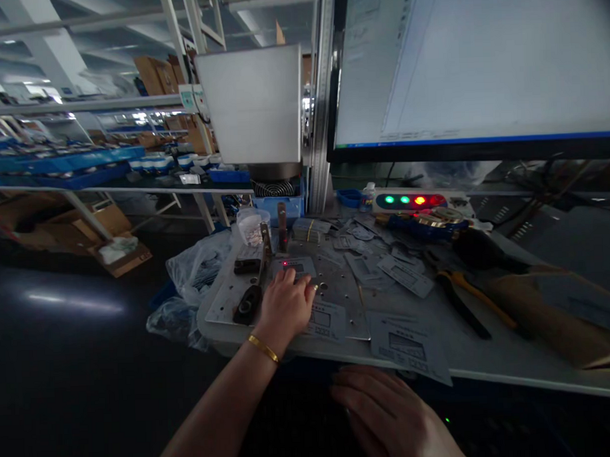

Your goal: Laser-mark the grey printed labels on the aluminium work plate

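Observation:
My left hand (286, 302), with a gold bangle at the wrist, rests palm down on a small grey label plate (297, 265) lying on a metal jig plate (337, 287). Its fingers are curled lightly over the plate, below a red laser dot. My right hand (391, 412) hangs below the table's front edge, fingers stretched out and dim, holding nothing. Printed label sheets (406, 338) lie near the edge between both hands.
A white laser head (253, 103) stands above the jig. A large monitor (474, 62) fills the upper right. A box with green and red lights (417, 200), yellow-handled pliers (475, 299), a clear cup (252, 225) and plastic bags (194, 272) crowd the table. Shelves stand left.

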Tool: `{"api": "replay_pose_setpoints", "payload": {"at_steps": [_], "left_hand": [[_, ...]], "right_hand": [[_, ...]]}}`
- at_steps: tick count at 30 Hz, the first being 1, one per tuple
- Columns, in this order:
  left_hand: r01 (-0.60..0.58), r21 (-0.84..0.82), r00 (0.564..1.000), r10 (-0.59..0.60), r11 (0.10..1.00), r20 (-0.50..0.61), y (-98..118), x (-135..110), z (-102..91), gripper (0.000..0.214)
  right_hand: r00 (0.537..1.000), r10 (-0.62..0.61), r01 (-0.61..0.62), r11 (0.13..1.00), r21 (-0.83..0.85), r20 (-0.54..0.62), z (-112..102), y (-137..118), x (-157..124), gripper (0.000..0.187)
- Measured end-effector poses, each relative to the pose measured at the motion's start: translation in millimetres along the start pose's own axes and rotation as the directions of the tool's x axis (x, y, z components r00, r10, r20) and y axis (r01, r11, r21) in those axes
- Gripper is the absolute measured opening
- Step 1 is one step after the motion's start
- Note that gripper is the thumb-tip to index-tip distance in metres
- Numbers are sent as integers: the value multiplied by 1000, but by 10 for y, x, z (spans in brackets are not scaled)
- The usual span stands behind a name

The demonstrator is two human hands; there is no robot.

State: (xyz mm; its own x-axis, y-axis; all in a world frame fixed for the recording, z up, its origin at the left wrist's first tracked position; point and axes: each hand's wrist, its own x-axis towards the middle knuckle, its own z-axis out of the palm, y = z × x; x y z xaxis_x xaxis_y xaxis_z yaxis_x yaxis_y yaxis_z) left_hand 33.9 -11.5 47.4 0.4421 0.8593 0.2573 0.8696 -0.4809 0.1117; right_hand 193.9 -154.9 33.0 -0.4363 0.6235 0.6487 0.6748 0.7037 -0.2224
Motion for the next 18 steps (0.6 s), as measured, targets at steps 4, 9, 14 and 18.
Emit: {"api": "replay_pose_setpoints", "payload": {"at_steps": [4,9,14,18], "left_hand": [[-29,-28,999,29,999,14,-8,-8,-20,36],[-18,-57,1000,19,998,21,-76,49,-20,36],[-29,-83,999,31,996,26,-142,74,13,36],[-26,-77,1000,26,997,5,-163,61,46,38]], "right_hand": [[1000,6,-6,1000,2,4,20,-20,25,27],[1000,23,-24,1000,14,19,20,-51,44,29],[999,26,-26,999,24,35,64,-71,19,28],[998,28,-32,997,66,61,116,-93,-3,28]]}}
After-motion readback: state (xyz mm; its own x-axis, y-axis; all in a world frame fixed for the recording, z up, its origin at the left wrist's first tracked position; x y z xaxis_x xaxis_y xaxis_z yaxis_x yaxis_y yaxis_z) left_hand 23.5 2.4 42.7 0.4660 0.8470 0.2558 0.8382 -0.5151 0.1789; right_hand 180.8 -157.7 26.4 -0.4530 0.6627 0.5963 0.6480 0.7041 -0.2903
